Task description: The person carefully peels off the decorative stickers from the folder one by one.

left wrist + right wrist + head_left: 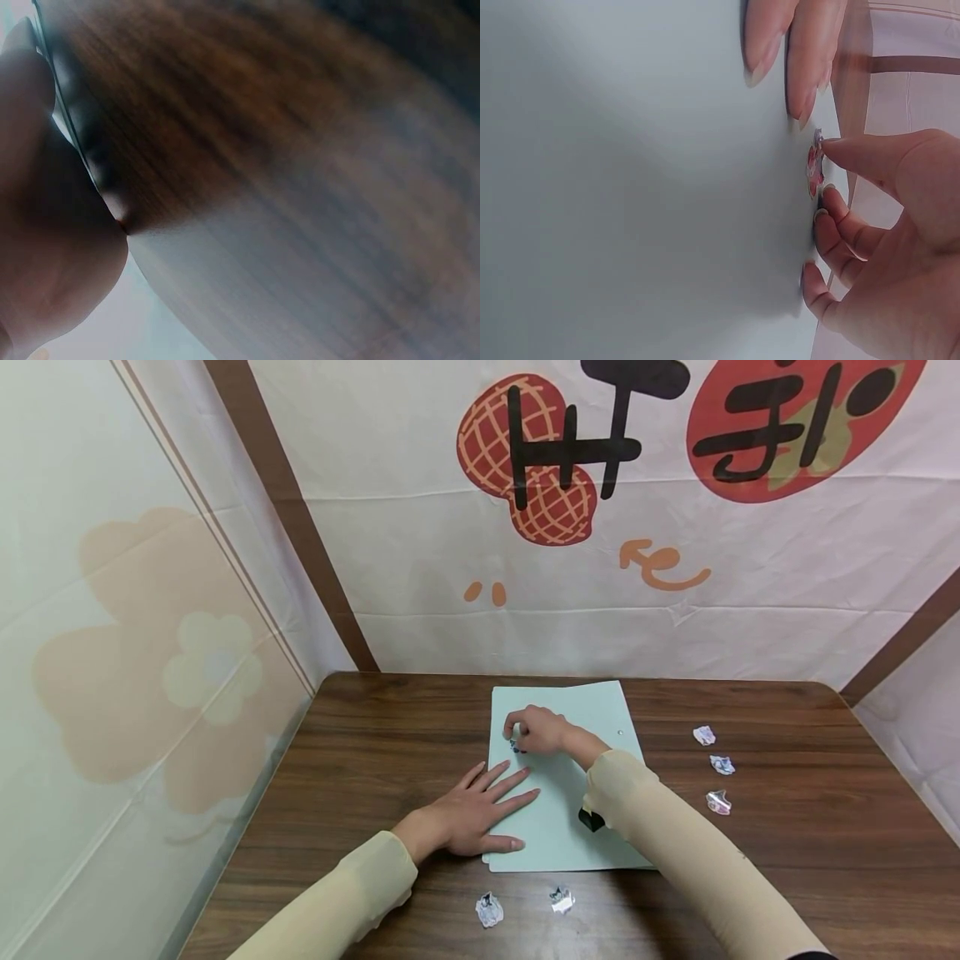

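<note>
My left hand [474,817] lies flat with fingers spread across the left edge of a pale blue-green sheet [570,852], which appears to be stacked on another. Farther up the same sheet, my right hand [542,729] bends over a small colourful cut-out sticker [814,171]. Its thumb tip touches one end of the sticker, while the curled fingers are at the other end, close on the paper. In the head view the right hand partly covers this sticker. A small black object [591,819] on the sheet is partly hidden by the right sleeve.
Three small shiny cut-outs, the uppermost [704,735] among them, lie in a column on the brown wooden table [390,735] right of the sheet. Two more, a left one [489,910] and a right one [562,899], lie before it. A printed curtain [420,552] hangs behind.
</note>
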### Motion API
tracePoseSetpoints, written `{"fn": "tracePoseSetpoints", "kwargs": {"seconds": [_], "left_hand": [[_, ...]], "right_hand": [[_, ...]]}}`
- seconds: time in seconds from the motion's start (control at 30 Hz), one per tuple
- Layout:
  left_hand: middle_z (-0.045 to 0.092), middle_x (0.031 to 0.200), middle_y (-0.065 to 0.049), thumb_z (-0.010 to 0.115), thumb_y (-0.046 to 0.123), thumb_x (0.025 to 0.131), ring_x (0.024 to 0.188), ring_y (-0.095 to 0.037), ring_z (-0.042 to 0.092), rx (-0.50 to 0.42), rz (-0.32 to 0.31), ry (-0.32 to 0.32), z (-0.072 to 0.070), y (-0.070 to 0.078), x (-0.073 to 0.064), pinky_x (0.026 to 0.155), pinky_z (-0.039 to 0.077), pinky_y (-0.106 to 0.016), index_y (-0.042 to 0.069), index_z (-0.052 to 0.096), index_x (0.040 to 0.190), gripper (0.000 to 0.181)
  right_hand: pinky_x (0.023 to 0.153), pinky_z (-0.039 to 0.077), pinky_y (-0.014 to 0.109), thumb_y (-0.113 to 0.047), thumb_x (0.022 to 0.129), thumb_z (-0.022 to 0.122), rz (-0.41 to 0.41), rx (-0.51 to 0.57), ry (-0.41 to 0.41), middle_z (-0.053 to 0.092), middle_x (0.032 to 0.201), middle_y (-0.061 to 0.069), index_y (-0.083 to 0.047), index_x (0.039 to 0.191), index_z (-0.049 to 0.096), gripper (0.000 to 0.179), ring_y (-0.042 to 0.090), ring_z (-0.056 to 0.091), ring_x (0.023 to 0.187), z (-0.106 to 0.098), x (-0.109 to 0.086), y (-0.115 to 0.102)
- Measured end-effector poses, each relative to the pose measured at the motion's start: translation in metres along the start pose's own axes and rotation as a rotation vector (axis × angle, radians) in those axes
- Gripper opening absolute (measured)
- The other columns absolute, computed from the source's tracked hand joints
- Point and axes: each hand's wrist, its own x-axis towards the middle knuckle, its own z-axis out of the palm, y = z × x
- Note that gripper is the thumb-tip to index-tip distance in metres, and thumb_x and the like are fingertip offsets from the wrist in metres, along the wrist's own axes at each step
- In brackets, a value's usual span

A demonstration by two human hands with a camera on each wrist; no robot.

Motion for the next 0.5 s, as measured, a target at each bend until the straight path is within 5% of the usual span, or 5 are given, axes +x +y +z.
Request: {"fn": "tracePoseSetpoints", "kwargs": {"seconds": [0.5], "left_hand": [[0.002, 0.174, 0.002, 0.036, 0.069, 0.102, 0.159, -0.029, -0.001, 0.009, -0.009, -0.016, -0.008, 0.006, -0.003, 0.125, 0.004, -0.057, 0.035, 0.015, 0.165, 0.075]], "right_hand": [[0.085, 0.044, 0.055, -0.009, 0.095, 0.067, -0.011, -0.035, 0.007, 0.06, 0.087, 0.0, -0.014, 0.099, 0.064, 0.006, 0.018, 0.053, 0.077, 0.001, -0.001, -0.003]]}}
